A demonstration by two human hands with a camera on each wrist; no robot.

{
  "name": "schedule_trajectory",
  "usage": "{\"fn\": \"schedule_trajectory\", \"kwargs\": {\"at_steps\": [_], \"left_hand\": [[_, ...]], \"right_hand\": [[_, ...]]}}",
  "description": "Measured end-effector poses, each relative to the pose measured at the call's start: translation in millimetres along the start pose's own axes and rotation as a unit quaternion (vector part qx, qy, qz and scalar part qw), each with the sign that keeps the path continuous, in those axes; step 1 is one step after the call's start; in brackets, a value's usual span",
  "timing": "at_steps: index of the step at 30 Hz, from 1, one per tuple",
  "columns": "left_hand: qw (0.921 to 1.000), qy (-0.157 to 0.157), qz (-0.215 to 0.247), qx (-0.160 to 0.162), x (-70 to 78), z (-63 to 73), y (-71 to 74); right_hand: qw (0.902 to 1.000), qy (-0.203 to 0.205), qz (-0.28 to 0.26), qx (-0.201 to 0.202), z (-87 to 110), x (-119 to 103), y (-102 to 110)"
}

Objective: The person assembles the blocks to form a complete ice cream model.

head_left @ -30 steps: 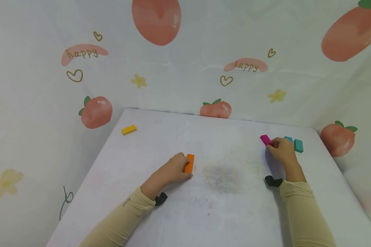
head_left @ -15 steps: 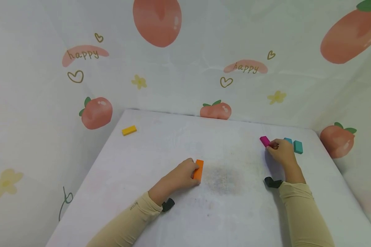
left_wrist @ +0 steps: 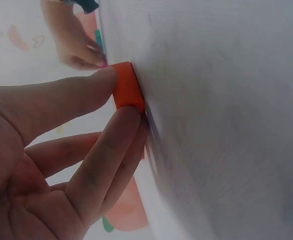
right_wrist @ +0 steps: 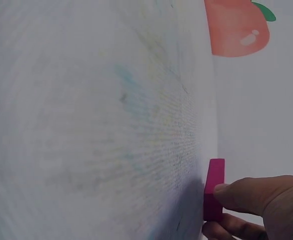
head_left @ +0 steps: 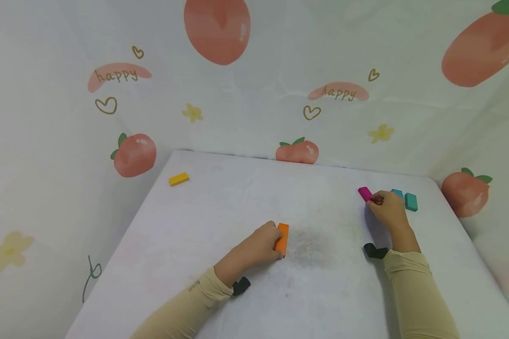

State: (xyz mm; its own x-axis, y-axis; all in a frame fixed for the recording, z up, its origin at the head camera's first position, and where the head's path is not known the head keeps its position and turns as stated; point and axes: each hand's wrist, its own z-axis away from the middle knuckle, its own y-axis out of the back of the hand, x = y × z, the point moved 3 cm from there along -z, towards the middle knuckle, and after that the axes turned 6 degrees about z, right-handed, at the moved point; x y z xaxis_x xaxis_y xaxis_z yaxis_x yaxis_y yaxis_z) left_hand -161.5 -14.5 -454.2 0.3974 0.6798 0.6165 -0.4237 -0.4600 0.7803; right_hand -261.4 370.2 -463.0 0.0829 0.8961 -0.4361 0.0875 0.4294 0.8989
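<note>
Near the middle of the table, my left hand (head_left: 262, 245) pinches an orange block (head_left: 282, 239) between thumb and fingers. In the left wrist view the orange block (left_wrist: 128, 86) lies right at the table surface, its end toward the camera. Toward the back right, my right hand (head_left: 387, 205) grips a magenta block (head_left: 365, 193) by its near end. The right wrist view shows the thumb on the side of the magenta block (right_wrist: 214, 190), with fingers curled under it.
A blue block (head_left: 397, 192), partly hidden by the right hand, and a teal block (head_left: 411, 202) lie just right of it. At the far left corner sits a yellow block (head_left: 179, 179). A printed cloth (head_left: 237, 108) hangs behind the white table (head_left: 220, 188).
My left hand has moved right and slightly toward me, bringing the orange block along to the edge of the grey smudge. The right hand and magenta block stay almost still.
</note>
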Motion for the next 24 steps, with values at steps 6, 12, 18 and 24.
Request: {"fn": "schedule_trajectory", "kwargs": {"at_steps": [6, 12, 18, 24], "left_hand": [[0.9999, 0.010, -0.002, -0.001, 1.8, 0.0, -0.7], [0.9999, 0.011, -0.007, -0.003, 3.8, 0.8, 0.2], [1.0000, 0.004, -0.005, 0.001, 4.1, 2.0, 1.3], [1.0000, -0.002, 0.000, 0.005, 2.6, 2.7, 0.6]], "right_hand": [[1.0000, -0.008, 0.003, -0.001, 0.4, -2.4, -1.1], [0.9998, -0.021, 0.000, -0.008, 1.1, -2.6, -2.8], [1.0000, -0.006, -0.001, -0.006, 0.1, -5.8, -6.0], [1.0000, -0.005, -0.003, -0.008, 1.6, -11.1, -9.8]]}}
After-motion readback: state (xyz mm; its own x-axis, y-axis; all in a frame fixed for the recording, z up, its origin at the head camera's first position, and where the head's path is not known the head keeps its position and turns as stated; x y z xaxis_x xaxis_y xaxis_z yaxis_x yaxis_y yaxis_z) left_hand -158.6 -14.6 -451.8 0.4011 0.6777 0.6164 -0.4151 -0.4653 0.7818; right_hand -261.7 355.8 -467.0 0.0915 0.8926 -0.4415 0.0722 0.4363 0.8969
